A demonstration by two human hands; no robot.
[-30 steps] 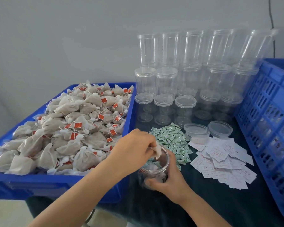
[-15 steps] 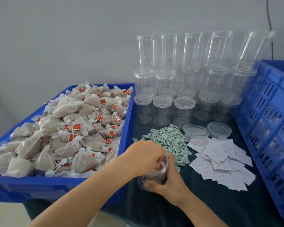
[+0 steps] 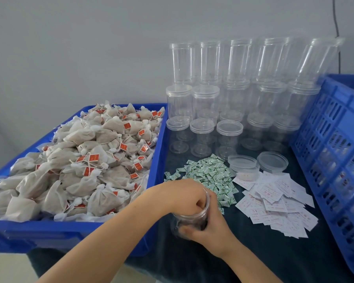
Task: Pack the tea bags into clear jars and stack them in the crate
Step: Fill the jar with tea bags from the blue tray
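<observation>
Now my left hand has pushed deeper into the jar, fingers hidden inside; right hand grips it. Tea bag seems seated.

1. Ahead of me stands a plain pale grey wall, bare and evenly lit, with no hard shadows on it.
2. A thin dark cable runs down that wall near its right side.
3. My work surface is a table covered with a dark teal cloth.
4. At the lower left, past the table's edge, I see a strip of light beige floor.
</observation>
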